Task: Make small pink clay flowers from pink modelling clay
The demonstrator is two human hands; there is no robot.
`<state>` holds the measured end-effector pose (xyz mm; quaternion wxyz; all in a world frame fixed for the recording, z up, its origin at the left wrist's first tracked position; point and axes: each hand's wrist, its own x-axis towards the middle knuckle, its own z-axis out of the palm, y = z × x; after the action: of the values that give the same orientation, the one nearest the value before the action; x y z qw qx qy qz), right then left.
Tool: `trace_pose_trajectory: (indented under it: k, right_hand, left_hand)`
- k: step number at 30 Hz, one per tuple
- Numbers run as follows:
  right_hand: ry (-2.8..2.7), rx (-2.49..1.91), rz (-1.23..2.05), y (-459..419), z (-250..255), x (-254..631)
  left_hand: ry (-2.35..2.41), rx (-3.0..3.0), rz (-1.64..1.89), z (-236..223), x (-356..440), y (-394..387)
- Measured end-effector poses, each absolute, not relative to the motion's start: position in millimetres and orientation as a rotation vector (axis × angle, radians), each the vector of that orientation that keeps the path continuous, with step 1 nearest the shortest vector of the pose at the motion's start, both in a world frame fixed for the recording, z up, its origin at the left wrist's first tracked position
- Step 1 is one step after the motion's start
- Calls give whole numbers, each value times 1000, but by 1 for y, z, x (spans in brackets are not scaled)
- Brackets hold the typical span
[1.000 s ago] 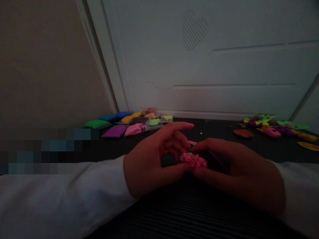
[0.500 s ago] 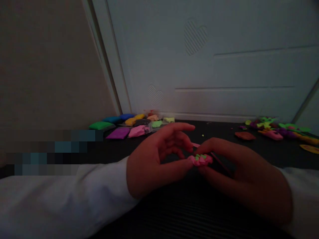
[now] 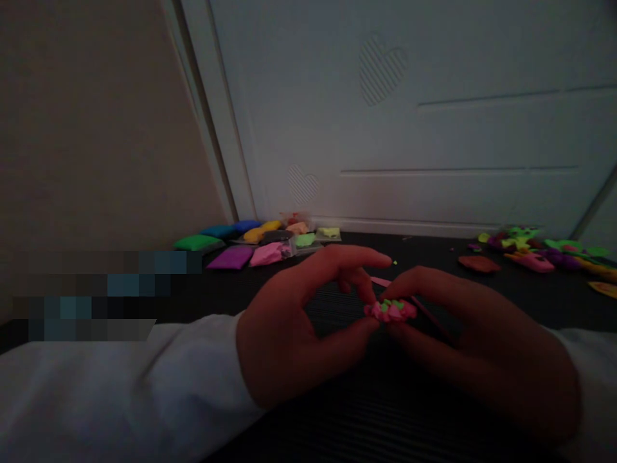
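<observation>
A small ruffled pink piece of modelling clay with green bits on top is held between my two hands, just above the dark table. My left hand pinches its left end between the thumb and a finger, while the index finger stretches out above. From the other side, my right hand holds the piece between thumb and fingers. Partly hidden behind the right fingers is a thin pink strip; what it belongs to I cannot make out.
Coloured clay packets, among them a purple one and a pink one, lie at the back left. A reddish-brown flat piece and a pile of colourful clay shapes lie at the right. A white panel stands behind the table.
My left hand's fingers have shifted, with a fingertip now lowered against the clay's left end. The clay piece has moved slightly right in view.
</observation>
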<state>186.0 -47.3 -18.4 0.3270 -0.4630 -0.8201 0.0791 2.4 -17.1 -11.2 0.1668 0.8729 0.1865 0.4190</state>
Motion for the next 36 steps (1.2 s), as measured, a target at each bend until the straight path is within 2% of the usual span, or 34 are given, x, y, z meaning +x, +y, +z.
trace_pose_trajectory:
  k: [24,31,36]
  right_hand:
    - [-2173,-1257,6,-39,-34,201]
    - [-2132,-1303,92,-45,-28,192]
    - [-2135,-1358,-41,-47,-32,196]
  left_hand:
    - [406,2680,1191,-7,4,-16]
    - [409,2694,1199,-7,4,-17]
    - [455,2630,1239,-8,6,-20]
